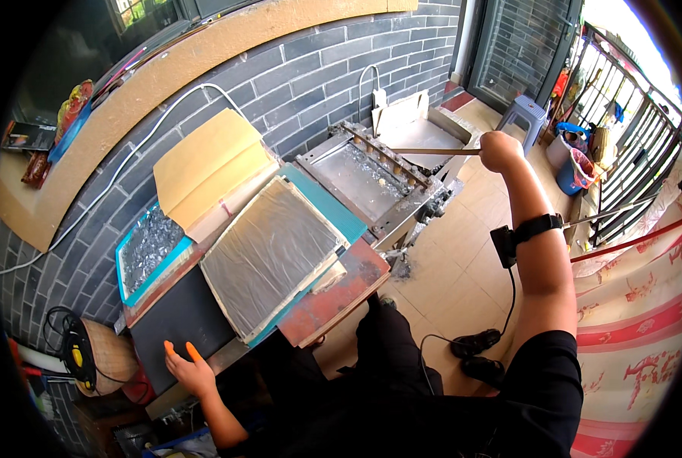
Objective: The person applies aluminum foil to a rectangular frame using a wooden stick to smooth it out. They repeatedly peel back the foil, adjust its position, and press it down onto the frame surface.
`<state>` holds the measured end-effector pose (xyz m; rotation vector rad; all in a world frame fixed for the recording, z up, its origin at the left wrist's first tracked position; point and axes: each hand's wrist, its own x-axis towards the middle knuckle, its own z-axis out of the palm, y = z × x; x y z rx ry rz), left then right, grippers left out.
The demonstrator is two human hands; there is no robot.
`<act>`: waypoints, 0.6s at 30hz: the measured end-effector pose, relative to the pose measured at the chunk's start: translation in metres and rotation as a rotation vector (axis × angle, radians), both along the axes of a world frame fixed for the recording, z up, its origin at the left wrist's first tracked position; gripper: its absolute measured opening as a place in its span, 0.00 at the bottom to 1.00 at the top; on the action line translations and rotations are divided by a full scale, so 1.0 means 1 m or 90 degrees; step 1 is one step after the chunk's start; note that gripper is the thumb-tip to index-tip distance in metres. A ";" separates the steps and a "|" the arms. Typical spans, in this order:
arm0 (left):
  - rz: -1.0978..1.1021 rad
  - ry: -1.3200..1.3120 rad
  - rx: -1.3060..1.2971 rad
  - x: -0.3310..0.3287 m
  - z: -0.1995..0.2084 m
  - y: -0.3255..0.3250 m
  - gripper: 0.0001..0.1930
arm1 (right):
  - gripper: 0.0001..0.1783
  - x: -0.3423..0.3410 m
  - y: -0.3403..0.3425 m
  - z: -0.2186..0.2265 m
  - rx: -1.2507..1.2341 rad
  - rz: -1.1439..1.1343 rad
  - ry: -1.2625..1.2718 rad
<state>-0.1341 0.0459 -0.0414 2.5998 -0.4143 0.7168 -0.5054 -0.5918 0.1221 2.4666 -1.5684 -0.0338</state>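
My right hand [501,152] is a fist around one end of a thin brown stick [436,151]. The stick reaches left, level, over a metal machine [364,187] with a crossbar and a grey, wet-looking bed; its far end is hard to make out. My left hand [191,369] is at the near edge of a black mat [174,347], fingers apart, holding nothing, with orange on two fingertips. Between the hands, a framed grey sheet [276,252] with a wrinkled, film-like surface lies tilted on teal boards [322,200].
A tan board stack [211,172] and a teal-edged tray of crumpled dark film [151,252] lie behind the framed sheet. Below is a worn red board [341,294]. A grey stool [522,118] and bins [573,172] stand far right, by a railing. Black shoes [478,355] are on the floor.
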 end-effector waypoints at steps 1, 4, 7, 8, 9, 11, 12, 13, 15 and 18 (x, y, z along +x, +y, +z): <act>-0.001 -0.002 -0.003 0.000 0.000 0.000 0.27 | 0.12 0.004 0.002 -0.002 -0.006 -0.005 -0.012; -0.005 -0.007 -0.008 0.002 -0.002 0.005 0.28 | 0.12 0.012 0.000 -0.008 -0.037 0.017 -0.098; -0.002 0.001 -0.005 0.002 0.000 0.005 0.28 | 0.11 0.018 -0.004 -0.008 0.134 -0.070 -0.252; 0.003 0.010 -0.005 -0.001 0.002 0.001 0.28 | 0.11 0.019 -0.011 -0.016 0.150 -0.103 -0.260; 0.008 0.019 -0.005 -0.002 0.004 -0.002 0.28 | 0.11 0.020 -0.016 -0.023 0.166 -0.136 -0.268; 0.006 0.020 -0.004 -0.002 0.003 -0.001 0.27 | 0.14 0.023 -0.027 -0.035 0.153 -0.116 -0.146; 0.005 0.021 -0.003 -0.001 0.003 -0.001 0.27 | 0.15 0.025 -0.031 -0.044 0.122 -0.114 -0.128; 0.008 0.015 0.000 -0.001 0.002 0.001 0.27 | 0.16 0.030 -0.031 -0.050 0.092 -0.108 -0.109; 0.015 0.004 0.006 -0.002 0.001 0.002 0.28 | 0.18 0.037 -0.037 -0.056 0.129 -0.145 -0.110; 0.010 0.020 0.017 0.000 0.000 0.001 0.27 | 0.19 0.033 -0.055 -0.061 0.200 -0.160 -0.080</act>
